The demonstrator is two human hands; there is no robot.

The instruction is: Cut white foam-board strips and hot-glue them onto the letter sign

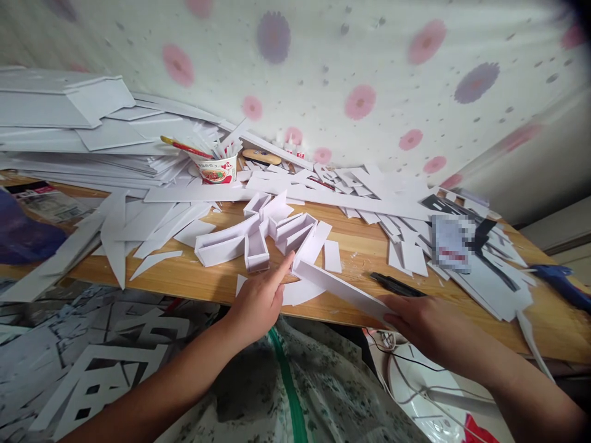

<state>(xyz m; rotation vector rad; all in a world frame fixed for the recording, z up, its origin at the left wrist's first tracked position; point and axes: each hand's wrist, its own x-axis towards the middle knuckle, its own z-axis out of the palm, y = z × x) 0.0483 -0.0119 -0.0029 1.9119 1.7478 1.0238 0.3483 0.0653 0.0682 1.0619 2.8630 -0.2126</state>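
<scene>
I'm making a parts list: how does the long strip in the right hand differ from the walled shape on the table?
The strip is one straight piece, while the walled shape has several boxy, open-topped sections. The right hand grips the strip's end, while the walled shape rests on the table. Both are white.

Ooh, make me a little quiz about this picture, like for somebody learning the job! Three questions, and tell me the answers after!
1. Which hand grips the lower end of the slanting white strip?
A) left
B) right
C) neither

2. True or false: the printed tub is empty.

3. Fill in: the big flowers on the backdrop are pink and ____.

Key:
1. B, the right hand grips it.
2. False; white scraps stick out of it.
3. Purple.
</scene>
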